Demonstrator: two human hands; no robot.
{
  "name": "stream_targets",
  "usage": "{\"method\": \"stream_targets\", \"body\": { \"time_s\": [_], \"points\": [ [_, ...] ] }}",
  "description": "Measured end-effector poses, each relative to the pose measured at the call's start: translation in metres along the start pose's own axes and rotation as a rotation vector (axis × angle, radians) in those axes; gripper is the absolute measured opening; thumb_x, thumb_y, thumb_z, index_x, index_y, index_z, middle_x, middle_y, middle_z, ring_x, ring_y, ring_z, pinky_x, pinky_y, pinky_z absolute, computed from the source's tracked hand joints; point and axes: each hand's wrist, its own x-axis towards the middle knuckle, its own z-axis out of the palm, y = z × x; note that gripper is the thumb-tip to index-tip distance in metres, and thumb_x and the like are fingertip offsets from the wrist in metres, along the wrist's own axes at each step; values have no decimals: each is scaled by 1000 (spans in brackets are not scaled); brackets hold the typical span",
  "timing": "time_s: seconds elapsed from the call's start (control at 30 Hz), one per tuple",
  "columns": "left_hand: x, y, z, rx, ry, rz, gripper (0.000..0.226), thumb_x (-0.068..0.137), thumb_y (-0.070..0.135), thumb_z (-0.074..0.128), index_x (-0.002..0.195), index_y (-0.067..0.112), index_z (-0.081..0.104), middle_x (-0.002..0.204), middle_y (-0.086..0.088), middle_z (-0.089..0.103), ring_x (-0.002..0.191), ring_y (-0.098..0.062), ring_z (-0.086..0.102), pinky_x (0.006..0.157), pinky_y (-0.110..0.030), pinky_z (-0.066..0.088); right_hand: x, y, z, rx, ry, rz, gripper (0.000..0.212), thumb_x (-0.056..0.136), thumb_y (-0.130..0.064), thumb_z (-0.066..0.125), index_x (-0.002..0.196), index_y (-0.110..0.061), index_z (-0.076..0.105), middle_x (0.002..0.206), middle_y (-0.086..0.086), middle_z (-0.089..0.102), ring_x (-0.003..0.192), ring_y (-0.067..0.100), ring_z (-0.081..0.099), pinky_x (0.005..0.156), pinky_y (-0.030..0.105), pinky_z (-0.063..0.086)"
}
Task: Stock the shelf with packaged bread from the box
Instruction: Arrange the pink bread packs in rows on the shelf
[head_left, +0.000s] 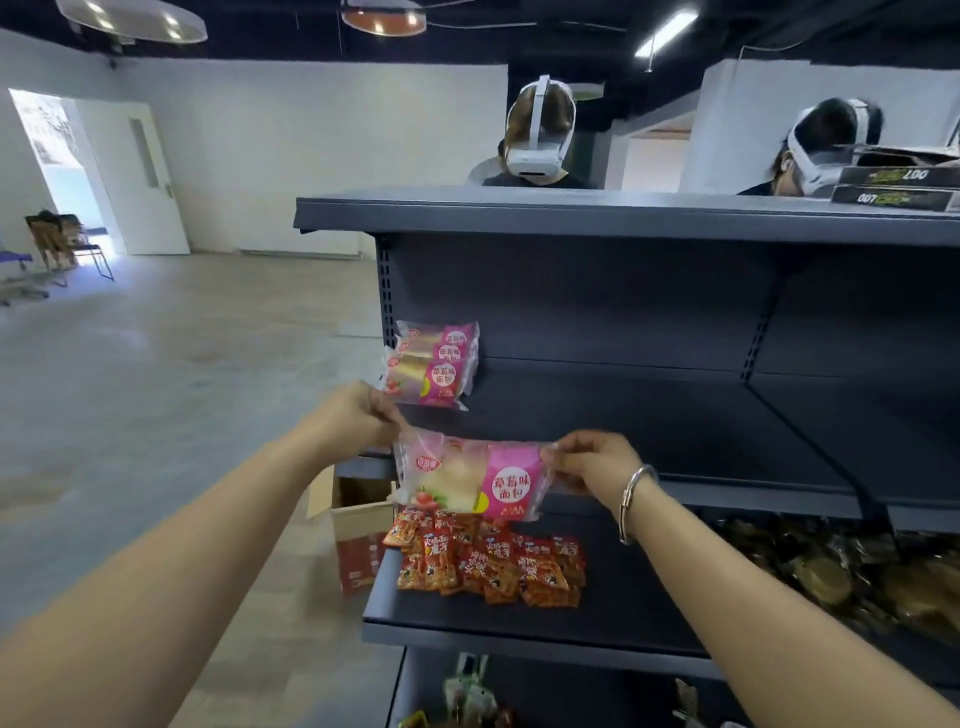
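Note:
A pink and clear packaged bread (470, 480) hangs level in front of the dark grey shelf (675, 431), just off its front edge. My left hand (366, 415) pinches the packet's left end and my right hand (597, 462), with a bracelet on the wrist, pinches its right end. Two more bread packets (434, 366) lie stacked at the shelf's far left end. An open cardboard box (358, 530) stands on the floor by the shelf's left side; its contents are hidden.
Red snack packets (488, 564) lie in a heap on the shelf below, with brown wrapped goods (857, 577) to the right. Black boxes (898, 189) sit on the top shelf. Two people in white headsets stand behind the unit. Bare floor stretches left.

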Motion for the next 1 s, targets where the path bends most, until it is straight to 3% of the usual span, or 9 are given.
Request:
{"method": "stream_targets", "body": {
  "time_s": [0.1, 0.17, 0.27, 0.37, 0.47, 0.6, 0.8, 0.87, 1.0],
  "points": [
    [27, -7, -13, -28, 17, -36, 16, 78, -10, 59, 80, -1, 72, 34, 12, 56, 36, 1, 54, 41, -4, 42, 22, -19, 7, -25, -10, -12, 15, 83, -9, 66, 71, -12, 57, 74, 3, 64, 63, 13, 60, 50, 16, 51],
    [45, -15, -21, -41, 40, -45, 18, 77, -10, 60, 77, 4, 71, 33, 11, 56, 33, 3, 52, 41, -5, 42, 40, -31, 16, -66, 1, -2, 16, 83, -13, 67, 71, -14, 57, 80, 4, 66, 69, 16, 61, 64, 23, 51],
    [71, -28, -33, -68, 67, -40, 18, 77, -11, 61, 77, 3, 72, 36, 12, 57, 34, 2, 54, 43, -7, 44, 68, -44, 32, -69, 32, -3, 19, 82, -11, 67, 68, -16, 56, 89, 6, 67, 71, 18, 62, 70, 26, 50],
    [98, -43, -43, -71, 57, 0, 25, 76, -15, 61, 73, 7, 74, 43, 12, 61, 35, -1, 54, 50, -18, 50, 89, -54, 48, -154, 40, -14, 17, 85, -13, 64, 71, -18, 56, 94, 8, 68, 82, 20, 63, 70, 23, 50],
    [123, -54, -47, 14, 45, 12, 22, 78, -12, 58, 83, 2, 75, 57, -1, 67, 41, -3, 57, 51, -15, 50, 108, -60, 61, -172, 67, -13, 16, 85, -14, 64, 71, -18, 58, 102, 12, 70, 88, 23, 64, 68, 21, 49],
    [150, -68, -46, 29, 58, 4, 22, 79, -10, 54, 87, -3, 73, 83, -19, 71, 58, -21, 60, 66, -27, 50, 135, -59, 76, -197, 91, 4, 11, 86, -11, 63, 76, -16, 62, 102, 16, 70, 85, 24, 65, 63, 22, 48],
    [181, -92, -31, 18, 92, -39, 11, 82, 1, 61, 85, -3, 71, 80, -21, 71, 60, -23, 60, 57, -24, 47, 168, -50, 94, -294, 170, 44, 17, 93, -8, 50, 99, -3, 65, 87, 8, 65, 61, 9, 58, 49, 16, 42],
    [187, -99, -28, 26, 88, -41, 11, 84, 4, 62, 87, -2, 71, 81, -20, 70, 58, -21, 59, 53, -21, 46, 175, -47, 100, -326, 196, 53, 18, 94, -7, 48, 91, -4, 65, 87, 11, 65, 64, 13, 60, 47, 14, 42],
    [196, -109, -24, 41, 86, -17, 11, 83, 3, 62, 87, -2, 72, 80, -20, 69, 68, -27, 61, 71, -34, 53, 187, -41, 110, -427, 229, 57, 29, 93, -10, 47, 67, -15, 59, 95, 17, 70, 88, 30, 69, 66, 29, 53]
  ]
}}
